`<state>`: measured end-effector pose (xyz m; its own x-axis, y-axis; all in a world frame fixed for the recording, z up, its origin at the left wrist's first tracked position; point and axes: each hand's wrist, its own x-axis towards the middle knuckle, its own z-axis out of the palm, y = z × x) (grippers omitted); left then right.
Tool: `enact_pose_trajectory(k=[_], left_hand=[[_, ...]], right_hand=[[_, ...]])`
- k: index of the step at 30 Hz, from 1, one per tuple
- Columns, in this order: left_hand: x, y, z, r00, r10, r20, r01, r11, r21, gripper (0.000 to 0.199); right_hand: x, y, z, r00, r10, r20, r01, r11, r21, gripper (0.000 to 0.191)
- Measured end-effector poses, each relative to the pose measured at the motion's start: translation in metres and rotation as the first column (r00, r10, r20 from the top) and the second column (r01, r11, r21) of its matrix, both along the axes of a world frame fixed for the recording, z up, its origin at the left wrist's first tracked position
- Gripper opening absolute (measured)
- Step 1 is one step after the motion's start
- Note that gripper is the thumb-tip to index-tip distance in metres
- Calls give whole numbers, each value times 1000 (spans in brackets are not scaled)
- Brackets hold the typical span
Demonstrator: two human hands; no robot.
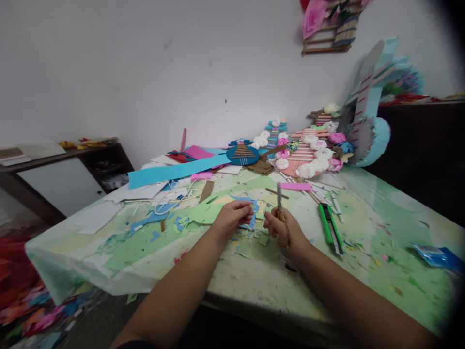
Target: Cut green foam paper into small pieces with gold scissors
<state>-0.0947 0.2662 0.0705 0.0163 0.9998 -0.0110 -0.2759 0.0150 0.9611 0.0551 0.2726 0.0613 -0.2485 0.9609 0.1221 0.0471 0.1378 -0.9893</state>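
My right hand (288, 231) is closed around the handles of a pair of scissors (279, 198), whose blades point up and away from me. Just to its left, across a small gap, my left hand (234, 218) has thumb and fingertips pinched together. Whatever those fingertips hold, if anything, is too small to make out. Beneath and behind both hands lie light green paper sheets (205, 212), blue paper scraps (250, 223) and tiny cut bits. A green utility knife (330, 230) rests right of my right hand.
A long blue strip (178, 170) leads to a blue lute-shaped craft (242, 154). Paper-flower crafts (307, 155) and a large pale blue model (370, 116) stand at the back right. White markers (337, 206), a pink strip (296, 186) and a blue packet (438, 257) lie rightward.
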Motion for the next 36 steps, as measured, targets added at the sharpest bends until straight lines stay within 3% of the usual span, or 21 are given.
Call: enact_pose_trajectory(k=[3, 6, 11, 16, 18, 21, 23, 25, 36], left_hand=[[7, 0, -5, 996, -54, -72, 54, 999, 5, 30], [13, -1, -8, 990, -85, -113, 88, 996, 19, 30], [15, -5, -8, 963, -142, -227, 157, 986, 49, 27], [13, -7, -14, 912, -60, -407, 127, 982, 139, 24], [12, -7, -15, 856, -28, -517, 146, 971, 189, 21], [11, -9, -11, 712, 109, -693, 182, 925, 333, 18], [10, -10, -8, 614, 213, -760, 206, 886, 415, 17], [10, -11, -6, 566, 261, -782, 224, 864, 451, 18], [8, -10, -6, 542, 322, -776, 268, 809, 523, 25]], right_hand=[[-1, 6, 0, 932, -3, -362, -92, 965, -246, 35], [0, 9, 0, 886, 20, -463, -196, 921, -336, 38], [-1, 5, -1, 888, 67, -456, -267, 880, -392, 34], [0, 5, -3, 896, 88, -435, -270, 885, -378, 32], [1, 7, -4, 903, 105, -417, -279, 882, -381, 30], [3, 9, -5, 909, 116, -400, -283, 877, -389, 27], [4, 9, -6, 912, 111, -394, -278, 873, -399, 27], [4, 8, -6, 914, 101, -394, -271, 873, -406, 27], [1, 7, -2, 908, 100, -407, -301, 830, -469, 27]])
